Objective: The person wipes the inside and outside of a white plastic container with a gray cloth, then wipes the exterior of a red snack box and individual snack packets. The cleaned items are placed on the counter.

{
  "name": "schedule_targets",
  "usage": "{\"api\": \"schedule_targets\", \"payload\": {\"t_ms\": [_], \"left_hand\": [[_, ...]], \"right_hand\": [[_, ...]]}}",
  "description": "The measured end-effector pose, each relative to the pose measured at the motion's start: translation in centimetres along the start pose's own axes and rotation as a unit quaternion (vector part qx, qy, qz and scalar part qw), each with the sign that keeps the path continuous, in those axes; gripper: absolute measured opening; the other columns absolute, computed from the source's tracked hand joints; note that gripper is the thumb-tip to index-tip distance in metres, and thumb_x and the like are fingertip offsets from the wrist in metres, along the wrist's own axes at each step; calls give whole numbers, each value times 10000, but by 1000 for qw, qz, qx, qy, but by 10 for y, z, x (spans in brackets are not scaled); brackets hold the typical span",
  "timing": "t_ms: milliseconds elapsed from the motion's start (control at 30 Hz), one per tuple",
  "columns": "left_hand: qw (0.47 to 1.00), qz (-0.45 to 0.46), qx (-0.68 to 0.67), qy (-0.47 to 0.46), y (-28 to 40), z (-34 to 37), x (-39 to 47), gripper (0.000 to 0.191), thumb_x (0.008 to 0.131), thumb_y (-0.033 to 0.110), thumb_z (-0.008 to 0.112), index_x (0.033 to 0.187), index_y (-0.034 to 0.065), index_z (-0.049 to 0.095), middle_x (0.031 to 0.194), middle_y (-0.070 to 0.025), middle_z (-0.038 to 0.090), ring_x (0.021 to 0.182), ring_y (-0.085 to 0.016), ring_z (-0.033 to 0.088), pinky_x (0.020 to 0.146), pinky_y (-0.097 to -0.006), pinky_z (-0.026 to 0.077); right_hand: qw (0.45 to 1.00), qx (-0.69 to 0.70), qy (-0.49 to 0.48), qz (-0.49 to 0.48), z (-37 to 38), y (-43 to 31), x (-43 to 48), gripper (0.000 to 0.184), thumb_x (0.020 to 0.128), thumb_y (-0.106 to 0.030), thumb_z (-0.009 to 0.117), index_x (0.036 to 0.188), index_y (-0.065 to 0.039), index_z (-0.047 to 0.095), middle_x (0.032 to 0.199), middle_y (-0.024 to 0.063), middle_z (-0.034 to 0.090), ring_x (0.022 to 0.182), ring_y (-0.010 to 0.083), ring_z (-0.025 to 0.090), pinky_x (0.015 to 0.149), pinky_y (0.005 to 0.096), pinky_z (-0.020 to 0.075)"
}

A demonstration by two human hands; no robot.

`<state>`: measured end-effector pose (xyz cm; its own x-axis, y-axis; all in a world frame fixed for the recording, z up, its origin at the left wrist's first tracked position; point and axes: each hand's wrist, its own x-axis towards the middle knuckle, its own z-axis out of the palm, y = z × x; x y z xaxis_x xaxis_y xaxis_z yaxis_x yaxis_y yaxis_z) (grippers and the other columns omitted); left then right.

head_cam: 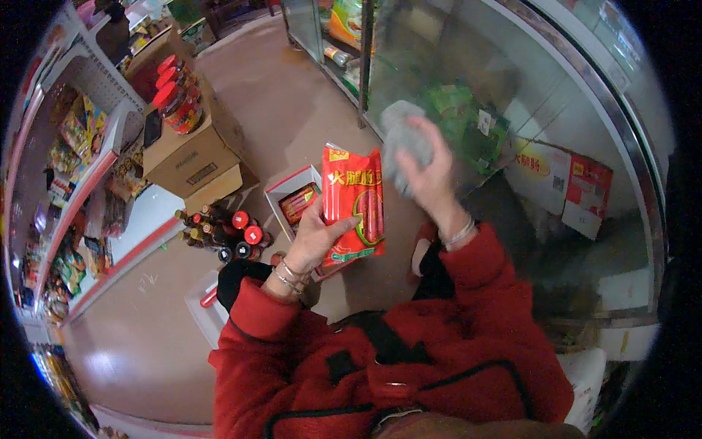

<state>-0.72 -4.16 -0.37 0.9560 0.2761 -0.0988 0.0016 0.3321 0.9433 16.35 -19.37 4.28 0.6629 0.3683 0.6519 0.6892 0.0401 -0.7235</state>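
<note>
My left hand point(318, 233) grips a red plastic packet of ham sausages point(354, 203) near its lower left side, with the thumb across its front. The packet is upright and its printed face is towards me. To the right of it, my right hand point(425, 156) holds a grey cloth point(405, 137), blurred and apart from the packet. Below the packet, an open cardboard box point(277, 204) on the floor holds another red sausage packet point(299, 202); the held packet and my left arm hide part of the box.
Glass bottles point(211, 228) and lidded jars point(253, 235) crowd the floor left of the box. Red-lidded jars point(181, 110) stand on a brown carton point(189, 156). Shelves of packaged food point(77, 131) line the left; a glass display case point(526, 99) curves along the right. A white tray point(198, 313) lies near my left knee.
</note>
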Motion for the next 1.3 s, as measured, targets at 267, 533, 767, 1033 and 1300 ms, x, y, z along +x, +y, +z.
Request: {"api": "schedule_targets", "payload": {"t_ms": [267,533,767,1033,1300], "left_hand": [[989,59,128,-41,-14,-3,5,464,859,6,716,1288,9,538,1144,-44,662,1003,-131,633,901,-323,531],[987,21,157,29,-14,-7,3,424,825,49,759,1208,-9,585,1089,-58,676,966,-126,625,876,-316,520],[946,34,323,14,-11,-14,3,383,814,9,710,1178,-17,596,1079,-95,692,970,-162,636,872,-325,505],[984,-7,177,18,-9,-6,2,494,805,-39,741,1259,-32,545,1127,-97,673,997,-158,631,904,-317,514],[990,15,131,42,6,-8,1,426,850,-58,680,1249,-18,534,1118,-88,661,961,-166,647,856,-306,531]], "right_hand": [[986,-146,-72,-20,33,37,-1,438,801,-231,704,1155,8,608,1114,200,661,1009,380,637,893,431,514],[997,39,-18,65,11,18,7,409,786,-189,756,1136,-26,622,1010,143,685,904,271,675,831,377,541],[970,-151,-157,-109,54,3,-20,416,751,-296,743,1037,-17,629,1138,181,625,1034,350,618,830,464,517],[990,-127,28,60,45,33,8,351,791,-318,697,950,-14,626,947,198,651,865,384,651,727,469,531],[993,-108,1,-55,56,29,-8,428,756,-311,735,1037,-16,601,1024,170,615,900,361,643,754,440,536]]}}
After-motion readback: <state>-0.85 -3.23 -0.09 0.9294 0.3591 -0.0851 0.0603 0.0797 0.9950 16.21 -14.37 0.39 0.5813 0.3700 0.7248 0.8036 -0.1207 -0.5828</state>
